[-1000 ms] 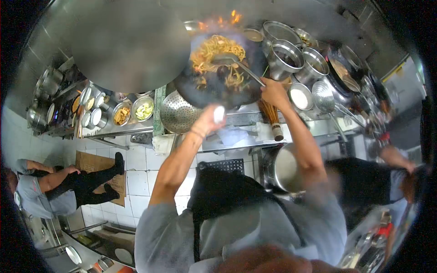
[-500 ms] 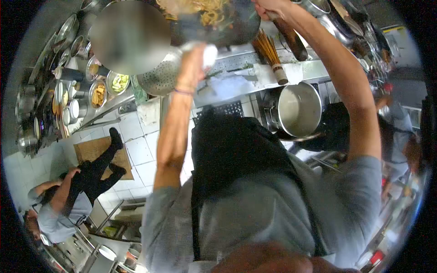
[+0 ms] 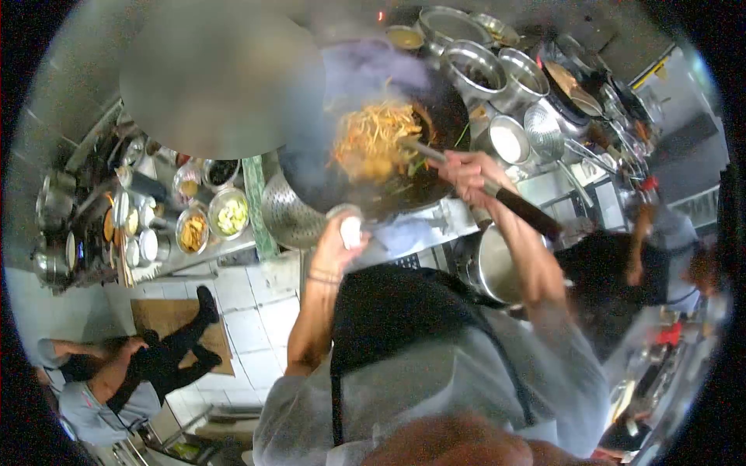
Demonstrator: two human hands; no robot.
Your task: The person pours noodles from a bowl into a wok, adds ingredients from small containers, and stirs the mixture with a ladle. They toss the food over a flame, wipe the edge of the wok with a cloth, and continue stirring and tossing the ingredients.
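Strands of noodles with bits of vegetable (image 3: 377, 136) lie in a large dark wok (image 3: 447, 116). At its near left rim, my left hand (image 3: 342, 237) is closed around a folded white cloth (image 3: 351, 231); the grip on the rim itself is hidden. My right hand (image 3: 468, 177) is wrapped round the metal shaft of a long cooking utensil (image 3: 522, 211) with a dark wooden handle. The utensil reaches into the wok, its head hidden among the noodles. Steam blurs the wok's left side.
A perforated metal strainer (image 3: 291, 213) sits left of the wok. Bowls of green pieces (image 3: 231, 213) and yellow-brown pieces (image 3: 192, 231) stand farther left. A deep pot (image 3: 497, 268) is near my right forearm. Other people are at left (image 3: 116, 396) and right (image 3: 672, 248).
The view has shifted, bringing more of the wok into sight. My right hand has come inward and down in the picture, with the utensil in the noodles. My left hand still grips the white cloth.
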